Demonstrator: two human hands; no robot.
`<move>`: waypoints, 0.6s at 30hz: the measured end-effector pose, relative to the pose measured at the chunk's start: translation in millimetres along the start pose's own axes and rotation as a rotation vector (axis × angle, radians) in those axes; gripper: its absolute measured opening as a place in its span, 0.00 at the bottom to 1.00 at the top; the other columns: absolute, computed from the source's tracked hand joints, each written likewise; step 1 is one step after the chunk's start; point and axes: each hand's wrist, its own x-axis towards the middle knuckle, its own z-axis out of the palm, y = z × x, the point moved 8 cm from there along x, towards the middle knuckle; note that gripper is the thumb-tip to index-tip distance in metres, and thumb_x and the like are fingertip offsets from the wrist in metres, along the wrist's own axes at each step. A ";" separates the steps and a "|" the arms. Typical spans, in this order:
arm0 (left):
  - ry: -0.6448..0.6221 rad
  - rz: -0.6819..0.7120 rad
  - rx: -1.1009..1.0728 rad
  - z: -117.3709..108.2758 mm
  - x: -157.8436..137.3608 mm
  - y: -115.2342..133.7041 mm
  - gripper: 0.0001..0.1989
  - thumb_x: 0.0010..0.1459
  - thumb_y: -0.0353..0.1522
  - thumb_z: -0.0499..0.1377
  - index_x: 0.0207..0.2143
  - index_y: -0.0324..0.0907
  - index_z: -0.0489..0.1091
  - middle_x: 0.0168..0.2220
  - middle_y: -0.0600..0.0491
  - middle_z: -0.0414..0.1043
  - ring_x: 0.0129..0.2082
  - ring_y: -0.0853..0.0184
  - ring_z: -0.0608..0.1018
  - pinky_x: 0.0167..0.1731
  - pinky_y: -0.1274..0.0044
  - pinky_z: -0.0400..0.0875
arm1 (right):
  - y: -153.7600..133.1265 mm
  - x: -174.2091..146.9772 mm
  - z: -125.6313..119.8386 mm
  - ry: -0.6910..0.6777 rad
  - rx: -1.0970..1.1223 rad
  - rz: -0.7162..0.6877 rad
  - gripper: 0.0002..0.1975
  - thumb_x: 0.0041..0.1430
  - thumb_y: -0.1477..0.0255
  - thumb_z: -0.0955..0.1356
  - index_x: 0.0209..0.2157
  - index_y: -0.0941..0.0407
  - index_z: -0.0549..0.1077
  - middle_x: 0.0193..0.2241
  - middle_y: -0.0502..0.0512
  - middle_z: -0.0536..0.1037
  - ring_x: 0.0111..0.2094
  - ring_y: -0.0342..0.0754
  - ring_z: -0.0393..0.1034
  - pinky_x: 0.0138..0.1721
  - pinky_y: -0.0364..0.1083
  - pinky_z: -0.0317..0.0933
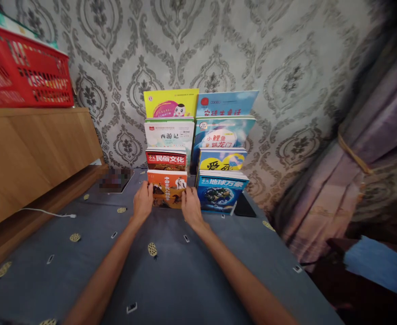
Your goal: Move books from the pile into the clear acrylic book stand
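Observation:
Between my two hands stands an orange book, the front one of the left column. My left hand grips its left edge and my right hand its right edge. Behind it rise a red book, a white book and a yellow book, each taller than the one in front. The right column has a blue book with a globe in front, then a yellow-and-blue book, a teal book and a blue book at the back.
The books stand on a grey-blue patterned sheet by the papered wall. A black flat object lies beside the right column. At left are a wooden cabinet, a red basket and a white cable. A curtain hangs right.

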 end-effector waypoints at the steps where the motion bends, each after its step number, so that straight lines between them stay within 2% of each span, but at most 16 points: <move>1: 0.011 0.016 0.009 -0.9 -0.2 1.9 0.12 0.71 0.36 0.44 0.38 0.44 0.64 0.36 0.48 0.74 0.37 0.60 0.78 0.35 0.74 0.65 | -0.5 -0.8 1.4 -0.013 -0.015 0.006 0.21 0.68 0.71 0.55 0.54 0.62 0.70 0.42 0.67 0.72 0.40 0.57 0.70 0.45 0.56 0.67; 3: 0.034 0.045 0.018 -2.6 -0.5 5.2 0.11 0.71 0.36 0.46 0.39 0.43 0.64 0.39 0.46 0.74 0.40 0.60 0.78 0.37 0.74 0.66 | -1.4 -3.2 3.9 -0.025 -0.027 0.014 0.24 0.68 0.71 0.55 0.59 0.64 0.66 0.44 0.69 0.71 0.41 0.58 0.70 0.45 0.57 0.68; 6: 0.035 0.047 0.012 -2.7 -1.2 6.2 0.10 0.71 0.36 0.47 0.41 0.43 0.64 0.40 0.45 0.73 0.41 0.59 0.78 0.39 0.73 0.67 | -1.7 -8.6 7.7 0.001 -0.022 0.015 0.28 0.67 0.70 0.56 0.65 0.66 0.58 0.50 0.73 0.69 0.49 0.62 0.69 0.49 0.61 0.67; 11: 0.030 0.045 -0.001 -1.4 -2.7 4.4 0.06 0.70 0.35 0.49 0.44 0.43 0.63 0.42 0.46 0.74 0.42 0.59 0.78 0.39 0.73 0.68 | 0.2 -18.8 19.2 0.023 0.028 -0.020 0.32 0.68 0.68 0.55 0.70 0.65 0.47 0.56 0.75 0.67 0.58 0.65 0.63 0.56 0.66 0.61; 18: 0.014 0.029 -0.015 5.9 -3.6 -1.6 0.04 0.68 0.33 0.52 0.44 0.43 0.62 0.42 0.46 0.74 0.40 0.59 0.78 0.38 0.72 0.69 | 3.2 -22.7 24.2 0.038 0.026 -0.024 0.33 0.67 0.69 0.55 0.70 0.64 0.45 0.54 0.74 0.68 0.57 0.65 0.63 0.57 0.65 0.60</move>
